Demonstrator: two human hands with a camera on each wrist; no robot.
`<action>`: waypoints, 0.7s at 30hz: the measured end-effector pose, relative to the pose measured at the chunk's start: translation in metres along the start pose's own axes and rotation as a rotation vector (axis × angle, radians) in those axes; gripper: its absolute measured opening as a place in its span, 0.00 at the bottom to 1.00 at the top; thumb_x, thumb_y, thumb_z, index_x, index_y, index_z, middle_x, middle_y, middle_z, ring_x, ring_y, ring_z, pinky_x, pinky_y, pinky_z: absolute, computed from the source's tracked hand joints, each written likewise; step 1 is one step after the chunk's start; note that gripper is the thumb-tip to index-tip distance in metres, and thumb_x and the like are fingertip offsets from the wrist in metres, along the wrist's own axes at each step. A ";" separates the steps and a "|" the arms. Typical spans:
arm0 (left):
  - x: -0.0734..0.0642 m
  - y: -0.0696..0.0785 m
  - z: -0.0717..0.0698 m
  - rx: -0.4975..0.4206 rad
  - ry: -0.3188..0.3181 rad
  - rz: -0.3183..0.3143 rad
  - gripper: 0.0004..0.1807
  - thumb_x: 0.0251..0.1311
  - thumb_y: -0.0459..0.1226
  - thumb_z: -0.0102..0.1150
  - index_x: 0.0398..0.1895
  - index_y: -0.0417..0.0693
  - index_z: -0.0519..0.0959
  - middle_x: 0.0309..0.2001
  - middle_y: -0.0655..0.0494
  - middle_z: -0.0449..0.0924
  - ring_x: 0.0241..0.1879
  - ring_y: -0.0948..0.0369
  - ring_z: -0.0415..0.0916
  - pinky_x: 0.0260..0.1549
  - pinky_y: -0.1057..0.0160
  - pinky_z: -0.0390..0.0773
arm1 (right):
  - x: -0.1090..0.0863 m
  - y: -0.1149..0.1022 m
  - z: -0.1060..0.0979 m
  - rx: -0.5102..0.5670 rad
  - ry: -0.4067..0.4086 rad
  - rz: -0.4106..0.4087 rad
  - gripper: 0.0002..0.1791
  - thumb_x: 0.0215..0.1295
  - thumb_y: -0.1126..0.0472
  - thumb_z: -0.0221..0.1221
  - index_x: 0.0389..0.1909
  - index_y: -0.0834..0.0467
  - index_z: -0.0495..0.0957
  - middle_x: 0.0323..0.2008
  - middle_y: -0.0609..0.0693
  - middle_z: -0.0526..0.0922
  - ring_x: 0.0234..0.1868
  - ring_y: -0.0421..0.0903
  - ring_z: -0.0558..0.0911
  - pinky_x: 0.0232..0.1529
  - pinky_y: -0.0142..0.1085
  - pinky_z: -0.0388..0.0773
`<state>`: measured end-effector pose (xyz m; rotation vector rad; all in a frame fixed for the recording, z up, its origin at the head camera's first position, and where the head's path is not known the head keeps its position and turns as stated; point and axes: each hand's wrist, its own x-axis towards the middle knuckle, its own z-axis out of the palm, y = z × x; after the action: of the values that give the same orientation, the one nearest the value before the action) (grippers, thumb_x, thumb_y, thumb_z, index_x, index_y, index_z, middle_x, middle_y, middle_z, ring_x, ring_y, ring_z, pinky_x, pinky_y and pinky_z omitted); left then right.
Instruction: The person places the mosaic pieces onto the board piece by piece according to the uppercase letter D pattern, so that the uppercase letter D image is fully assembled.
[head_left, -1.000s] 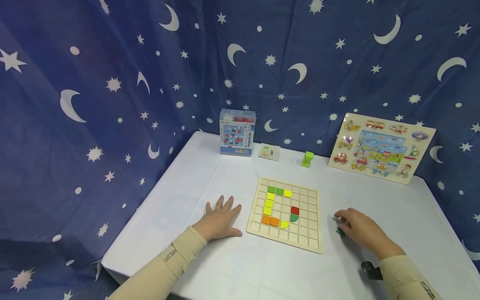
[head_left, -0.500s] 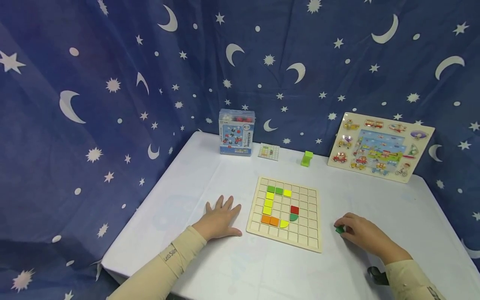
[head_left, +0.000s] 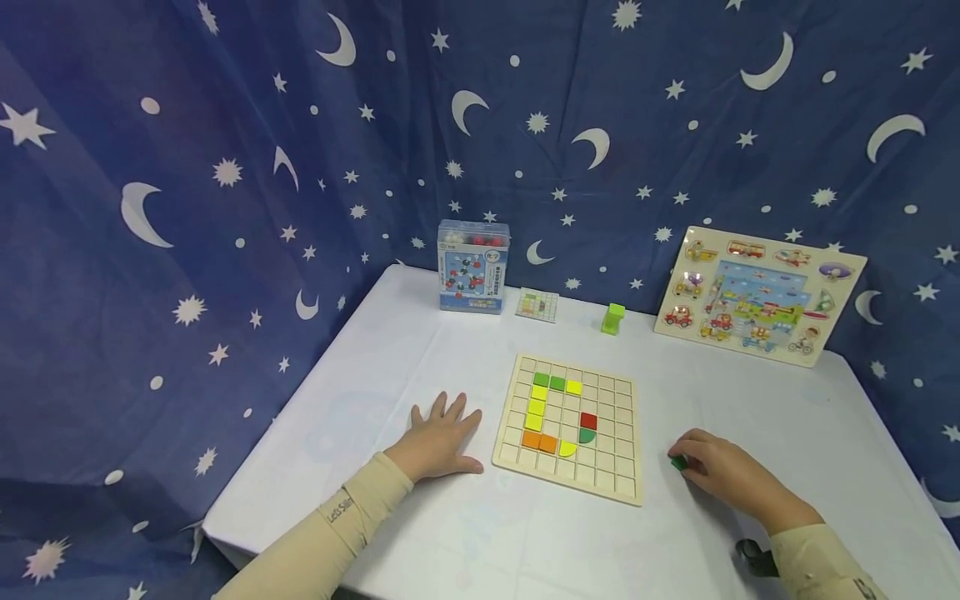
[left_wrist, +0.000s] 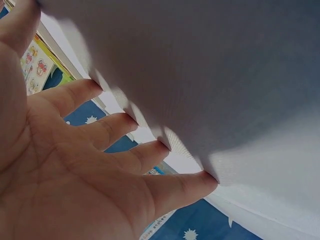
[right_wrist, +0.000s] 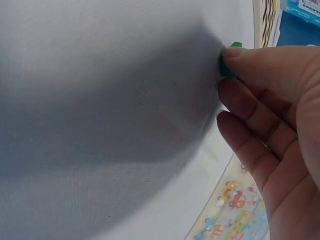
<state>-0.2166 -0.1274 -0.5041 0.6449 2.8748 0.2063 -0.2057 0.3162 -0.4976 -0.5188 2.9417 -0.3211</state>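
Note:
My right hand (head_left: 723,471) pinches a small green tile (head_left: 678,462) between thumb and fingers, right of the board and low over the white table. In the right wrist view the green tile (right_wrist: 230,65) shows behind the thumb; its full shape is hidden. My left hand (head_left: 438,442) lies on the tablecloth with fingers spread, just left of the wooden grid board (head_left: 622,400). In the left wrist view its fingertips (left_wrist: 207,177) touch the cloth. On the board sit green, yellow and orange tiles, a red square tile (head_left: 588,421), and rounded green (head_left: 587,436) and yellow (head_left: 567,448) tiles.
Toward the back stand a boxed molecule model set (head_left: 472,271), a small patterned card (head_left: 537,306) and a lime-green holder (head_left: 612,318). A vehicle picture puzzle (head_left: 757,292) leans on the starry curtain (head_left: 360,125). A black strap (head_left: 756,557) hangs by the right sleeve.
My right hand has taken the small green tile from the tablecloth between thumb and fingers, shifting slightly toward me. The left hand and the tiles on the board stay put.

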 end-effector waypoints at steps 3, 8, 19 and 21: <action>0.000 -0.002 0.000 -0.001 -0.003 -0.007 0.49 0.53 0.66 0.61 0.74 0.52 0.65 0.75 0.39 0.55 0.73 0.33 0.48 0.58 0.22 0.55 | 0.002 -0.001 0.001 -0.026 0.011 0.000 0.13 0.51 0.67 0.73 0.38 0.57 0.84 0.40 0.47 0.81 0.34 0.39 0.77 0.37 0.41 0.80; -0.001 -0.004 0.001 -0.009 -0.006 -0.011 0.49 0.53 0.66 0.61 0.74 0.52 0.64 0.76 0.39 0.54 0.74 0.33 0.47 0.58 0.22 0.55 | 0.006 -0.005 0.003 -0.056 0.042 0.003 0.14 0.53 0.63 0.73 0.41 0.57 0.84 0.38 0.45 0.80 0.30 0.36 0.73 0.31 0.37 0.77; 0.001 -0.006 0.003 -0.021 -0.001 0.004 0.49 0.53 0.66 0.61 0.74 0.52 0.64 0.76 0.39 0.54 0.73 0.33 0.47 0.57 0.22 0.55 | 0.052 -0.055 0.004 -0.037 0.199 -0.074 0.17 0.59 0.57 0.70 0.47 0.60 0.83 0.42 0.50 0.81 0.32 0.40 0.78 0.35 0.40 0.80; 0.001 -0.005 0.003 -0.020 -0.004 0.006 0.49 0.53 0.66 0.61 0.74 0.52 0.64 0.76 0.39 0.54 0.74 0.33 0.47 0.58 0.22 0.55 | 0.066 -0.064 0.006 -0.027 0.197 -0.073 0.17 0.61 0.57 0.69 0.48 0.60 0.82 0.40 0.51 0.80 0.31 0.40 0.77 0.34 0.40 0.79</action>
<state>-0.2190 -0.1307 -0.5083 0.6491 2.8639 0.2342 -0.2451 0.2332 -0.4949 -0.6335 3.1264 -0.3603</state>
